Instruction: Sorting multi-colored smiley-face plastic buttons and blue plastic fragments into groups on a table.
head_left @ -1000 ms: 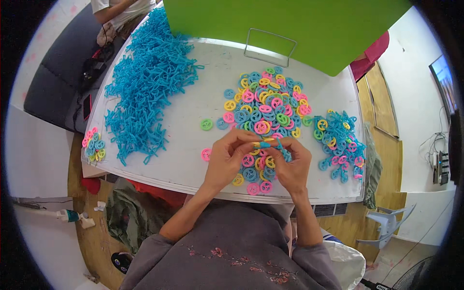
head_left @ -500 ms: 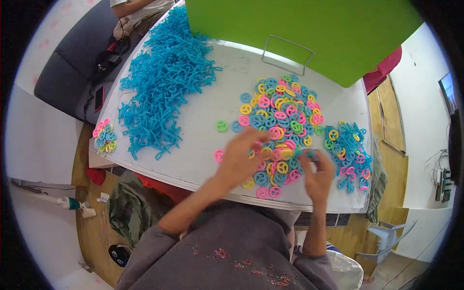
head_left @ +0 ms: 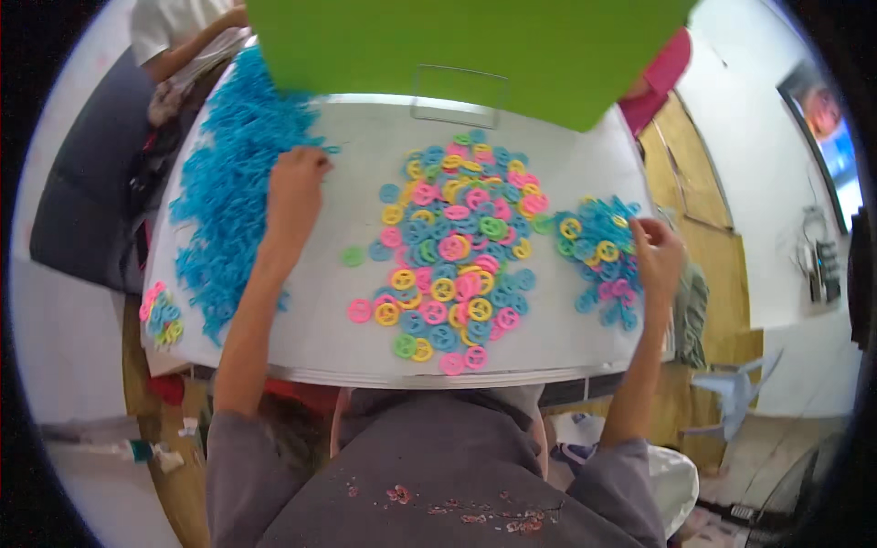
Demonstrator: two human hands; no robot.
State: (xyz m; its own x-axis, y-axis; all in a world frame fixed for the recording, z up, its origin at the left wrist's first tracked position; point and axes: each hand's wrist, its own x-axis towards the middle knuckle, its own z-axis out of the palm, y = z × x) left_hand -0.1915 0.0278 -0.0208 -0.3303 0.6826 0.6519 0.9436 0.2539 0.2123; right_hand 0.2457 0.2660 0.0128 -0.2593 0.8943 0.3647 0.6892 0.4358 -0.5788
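My left hand (head_left: pixel 294 187) is over the right edge of a long heap of light-blue plastic clips (head_left: pixel 224 183). Its fingers are curled together, and whatever they pinch is hidden. My right hand (head_left: pixel 660 258) is beside a smaller pile of blue clips with coloured rings (head_left: pixel 598 239) on the right; thumb and forefinger are slightly apart at the pile's edge, with nothing plainly held. Between my hands spreads a heap of small wheel-shaped plastic rings (head_left: pixel 457 242) in pink, yellow, blue and green. One green ring (head_left: pixel 353 257) lies off its left side.
A large green panel (head_left: pixel 475 46) stands along the far side of the white table (head_left: pixel 352 128), with a thin wire frame (head_left: pixel 459 96) before it. More rings (head_left: pixel 163 315) sit at the table's left corner. Another person's arm (head_left: pixel 196 46) shows at the upper left.
My hands have parted from over the middle ring heap. The left went to the blue clips, the right to the mixed pile; the blurred piece between them is gone from there. The view has shifted.
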